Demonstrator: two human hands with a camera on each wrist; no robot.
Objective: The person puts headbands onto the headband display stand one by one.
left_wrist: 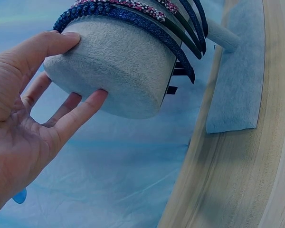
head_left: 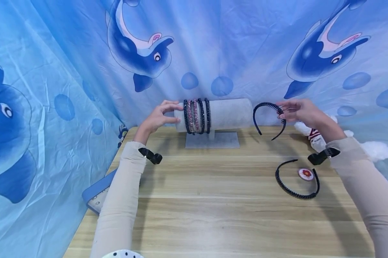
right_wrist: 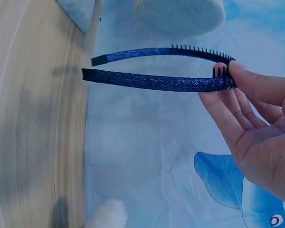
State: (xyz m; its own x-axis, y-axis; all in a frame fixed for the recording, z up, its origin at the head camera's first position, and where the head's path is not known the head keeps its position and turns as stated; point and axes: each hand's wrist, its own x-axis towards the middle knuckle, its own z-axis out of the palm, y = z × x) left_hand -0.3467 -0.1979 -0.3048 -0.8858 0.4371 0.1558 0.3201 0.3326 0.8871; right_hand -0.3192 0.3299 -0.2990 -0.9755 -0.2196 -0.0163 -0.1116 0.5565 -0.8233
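Note:
My left hand (head_left: 160,115) grips the left end of a pale grey, fabric-covered headband stand (head_left: 231,114), thumb on top and fingertips underneath. Several headbands (head_left: 197,116), dark ones and pink glittery ones, sit side by side round the left half of its roll. To the right of the roll, my right hand (head_left: 298,111) pinches a dark, toothed headband (head_left: 267,104) by its side. In the right wrist view this dark blue glittery headband (right_wrist: 152,80) is held up in the air, its two ends pointing away from the hand, near the roll's end (right_wrist: 180,14).
Another black headband (head_left: 294,193) lies on the wooden table (head_left: 207,215) at right, with a round flower badge (head_left: 306,174) between its ends. Behind my right arm lies a white plush toy (head_left: 318,139). A blue-edged object (head_left: 97,190) is under my left forearm. A dolphin curtain (head_left: 207,46) hangs behind.

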